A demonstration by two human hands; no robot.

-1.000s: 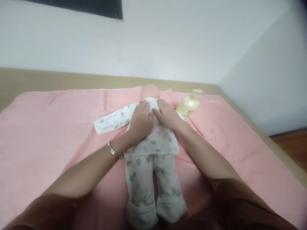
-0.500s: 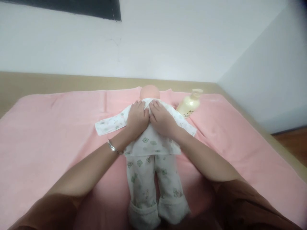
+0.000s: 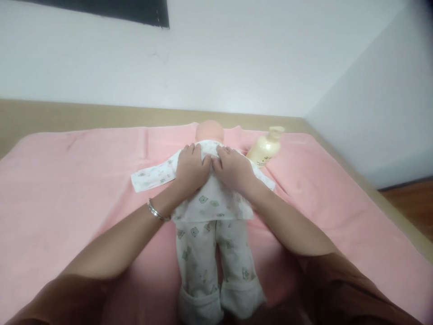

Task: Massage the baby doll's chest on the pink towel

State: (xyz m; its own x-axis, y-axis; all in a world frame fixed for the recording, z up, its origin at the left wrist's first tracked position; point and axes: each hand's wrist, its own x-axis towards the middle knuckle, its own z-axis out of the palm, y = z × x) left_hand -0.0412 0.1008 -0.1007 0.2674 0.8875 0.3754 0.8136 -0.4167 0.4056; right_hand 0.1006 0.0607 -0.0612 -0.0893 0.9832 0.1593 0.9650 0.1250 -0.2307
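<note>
A baby doll (image 3: 211, 203) in white pyjamas with small green prints lies stretched out on a pink cloth, its smooth round head (image 3: 209, 131) away from me. No face shows on it. My left hand (image 3: 192, 169) rests flat on the left side of the upper torso, fingers extended toward the shoulder. On the opposite side, my right hand (image 3: 235, 169) lies flat too, its fingers over the right shoulder area. Both thumbs point inward and almost meet at the middle. One white sleeve (image 3: 154, 176) sticks out to the left; my right hand and forearm partly cover the other.
A cream pump bottle (image 3: 265, 148) leans tilted beside the doll's right-hand sleeve. The pink cloth (image 3: 74, 180) covers a beige surface (image 3: 101, 116) that meets a white wall. A dark panel (image 3: 101, 9) is on the wall at upper left.
My hands have slid slightly apart, outward across the doll's upper torso, showing more of the shirt near the neck. The view has shifted a little.
</note>
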